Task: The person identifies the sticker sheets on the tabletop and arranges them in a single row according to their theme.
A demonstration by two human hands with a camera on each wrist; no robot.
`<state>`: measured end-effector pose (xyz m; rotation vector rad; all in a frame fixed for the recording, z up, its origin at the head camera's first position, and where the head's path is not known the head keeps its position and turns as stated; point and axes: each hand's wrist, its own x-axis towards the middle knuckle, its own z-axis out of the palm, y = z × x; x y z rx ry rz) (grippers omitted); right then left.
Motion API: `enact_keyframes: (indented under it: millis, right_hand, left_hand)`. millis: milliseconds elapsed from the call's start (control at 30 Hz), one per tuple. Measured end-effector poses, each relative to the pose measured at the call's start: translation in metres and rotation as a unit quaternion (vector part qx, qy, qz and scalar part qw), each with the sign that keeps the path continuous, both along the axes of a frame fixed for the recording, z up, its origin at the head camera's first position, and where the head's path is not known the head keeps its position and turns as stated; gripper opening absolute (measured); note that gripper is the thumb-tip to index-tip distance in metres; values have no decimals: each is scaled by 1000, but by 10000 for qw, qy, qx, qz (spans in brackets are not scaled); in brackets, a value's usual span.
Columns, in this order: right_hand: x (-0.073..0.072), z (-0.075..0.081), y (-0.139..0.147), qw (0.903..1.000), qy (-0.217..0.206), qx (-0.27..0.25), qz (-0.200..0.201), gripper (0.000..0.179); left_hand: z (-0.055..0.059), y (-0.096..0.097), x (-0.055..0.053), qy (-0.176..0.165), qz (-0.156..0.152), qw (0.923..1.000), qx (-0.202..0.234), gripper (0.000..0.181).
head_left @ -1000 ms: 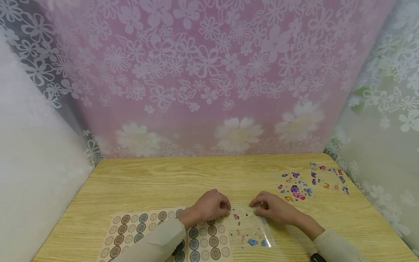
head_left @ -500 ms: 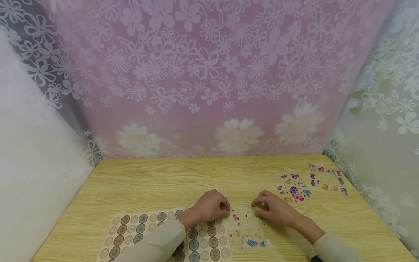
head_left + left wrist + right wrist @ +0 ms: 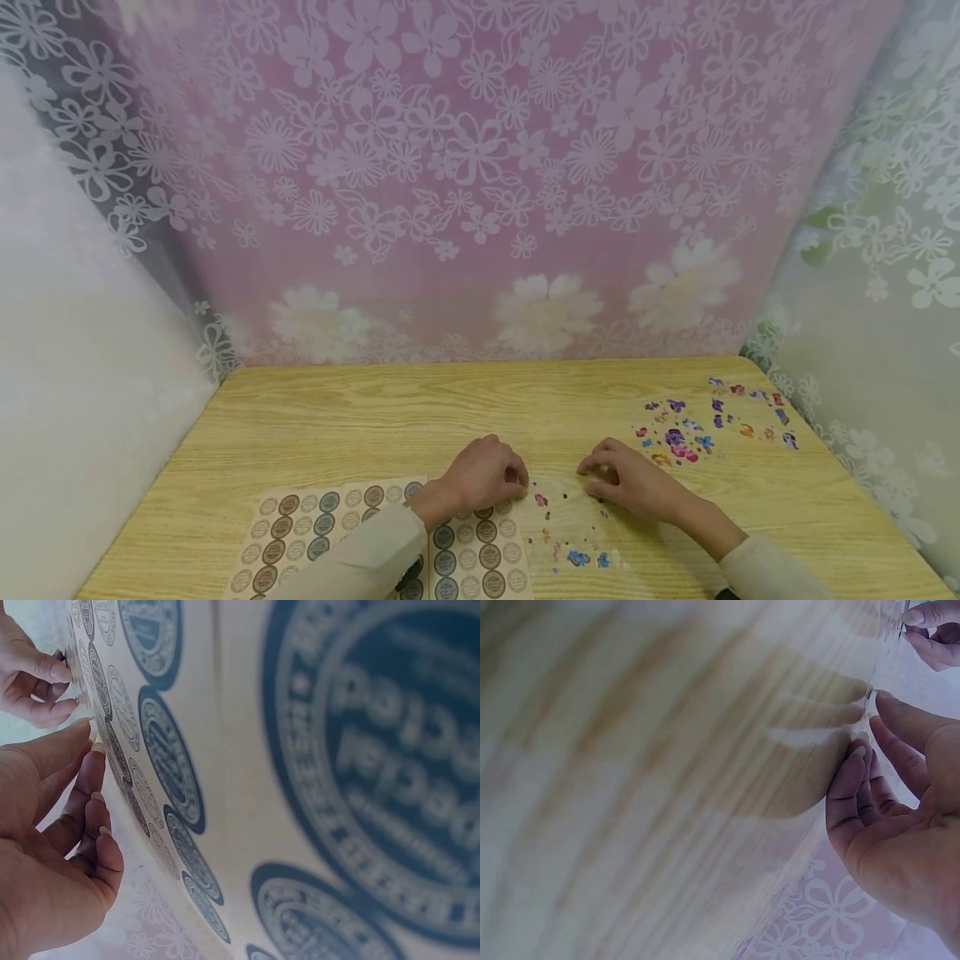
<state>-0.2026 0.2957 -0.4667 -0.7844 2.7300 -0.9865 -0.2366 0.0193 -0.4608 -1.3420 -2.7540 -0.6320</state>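
Across the wooden table (image 3: 360,425), the clear sticker sheet (image 3: 566,525) lay between the hands, right there! The left hand (image 3: 486,473) pinched its far left corner; the right hand (image 3: 636,481) had thumb and forefinger spread at the other. A pale left sleeve (image 3: 360,546) cut across the round-label sheets (image 3: 298,525), blocking plenty! Farther right sat two colourful sticker clusters (image 3: 675,437), a floral curtain (image 3: 517,167) behind.

pink floral curtain (image 3: 465,183) hangs behind wooden table (image 3: 337,425)
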Motion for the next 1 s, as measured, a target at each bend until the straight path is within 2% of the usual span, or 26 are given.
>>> enact_keyframes:
  millis: [133, 433, 733, 1000]
  right_hand:
    - [-1, -1, 0, 10000, -41, -22, -21, 19]
    - [-1, -1, 1, 9999, -111, -79, -13, 18]
    - [-2, 2, 0, 9999, -99, -53, 30, 18]
    - [0, 7, 1, 9995, -195, -9, 239, 22]
  left_hand:
    - [0, 1, 1, 134, 94, 9998, -134, 5]
    - [0, 2, 2, 104, 213, 9993, -277, 5]
    - [4, 6, 2, 299, 161, 9986, -412, 7]
    - [6, 9, 2, 538, 64, 9967, -599, 13]
